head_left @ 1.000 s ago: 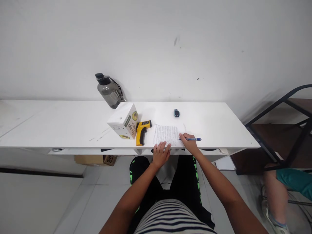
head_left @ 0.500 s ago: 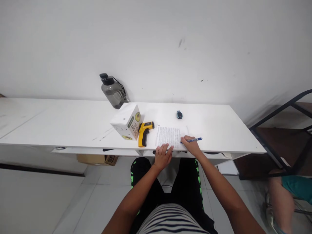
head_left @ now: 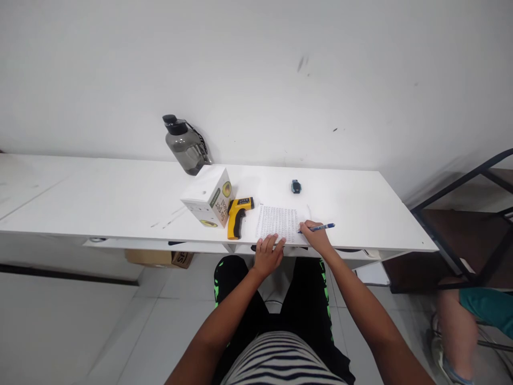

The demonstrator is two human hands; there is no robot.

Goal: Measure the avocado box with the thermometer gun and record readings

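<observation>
slim blue plastic pen (head_left: 325,226) sits in the right hand (head_left: 316,235), grip pinched around it, fingers curled, forearm angling in from lower right. shaft slanted, back end up and right; tip near the right edge of the white paper sheet (head_left: 276,220), just left of the grip. sheet's flat, packed with rows of small dark marks. left hand (head_left: 269,255) grasps nothing, fingers laid across the sheet's near edge. yellow-and-black pistol-shaped device (head_left: 235,222) further left of the grip.
</observation>
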